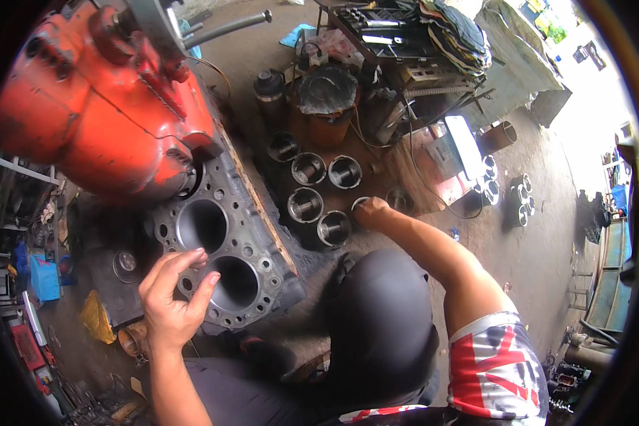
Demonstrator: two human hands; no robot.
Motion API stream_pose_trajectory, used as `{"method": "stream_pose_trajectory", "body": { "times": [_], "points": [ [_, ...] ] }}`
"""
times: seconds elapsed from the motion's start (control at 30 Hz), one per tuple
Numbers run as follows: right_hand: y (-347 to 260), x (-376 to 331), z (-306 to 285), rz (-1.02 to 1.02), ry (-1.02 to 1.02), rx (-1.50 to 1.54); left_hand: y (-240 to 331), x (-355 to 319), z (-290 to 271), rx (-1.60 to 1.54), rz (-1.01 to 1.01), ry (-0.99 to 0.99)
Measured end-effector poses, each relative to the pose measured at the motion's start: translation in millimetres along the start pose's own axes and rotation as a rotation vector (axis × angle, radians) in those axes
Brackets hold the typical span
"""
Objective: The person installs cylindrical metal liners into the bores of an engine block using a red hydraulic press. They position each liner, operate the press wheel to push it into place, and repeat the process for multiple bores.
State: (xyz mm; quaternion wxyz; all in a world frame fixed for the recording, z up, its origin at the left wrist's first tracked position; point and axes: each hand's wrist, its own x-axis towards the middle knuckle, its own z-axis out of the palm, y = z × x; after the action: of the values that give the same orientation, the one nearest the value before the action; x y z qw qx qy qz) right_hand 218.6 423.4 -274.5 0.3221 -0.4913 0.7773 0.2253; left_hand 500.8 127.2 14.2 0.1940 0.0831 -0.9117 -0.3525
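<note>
Metal cylinders (306,205) near round-bored block (237,236)

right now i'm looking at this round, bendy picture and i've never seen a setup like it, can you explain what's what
There is no robot here: the hands are a person's own, bare. The single picture comes from a wide fisheye camera on that person's head, looking down, so straight edges curve near the rim. The left hand is open, with nothing visible in it, near a grey metal block with large round holes. A red machine stands at upper left. The right hand reaches down to one of several round metal parts grouped low down; it covers that part, so I can't tell how firmly it grips. The dark rounded shape in the middle looks like the wearer's knee.
</note>
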Motion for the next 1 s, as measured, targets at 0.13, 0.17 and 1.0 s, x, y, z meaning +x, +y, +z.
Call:
{"method": "stream_pose_trajectory", "body": {
  "times": [0.13, 0.17, 1.0],
  "points": [
    [4, -27, -36, 0.028, -0.127, -0.015, 3, -9, -12, 0.024, -0.021, 0.045],
    [9, -46, -55, 0.017, -0.081, -0.006, 5, -11, -15, 0.025, -0.038, 0.061],
    [-261, -159, -311, -0.534, 0.074, 0.011, 22, -54, -35, 0.007, 0.023, -0.125]
  ]
}}
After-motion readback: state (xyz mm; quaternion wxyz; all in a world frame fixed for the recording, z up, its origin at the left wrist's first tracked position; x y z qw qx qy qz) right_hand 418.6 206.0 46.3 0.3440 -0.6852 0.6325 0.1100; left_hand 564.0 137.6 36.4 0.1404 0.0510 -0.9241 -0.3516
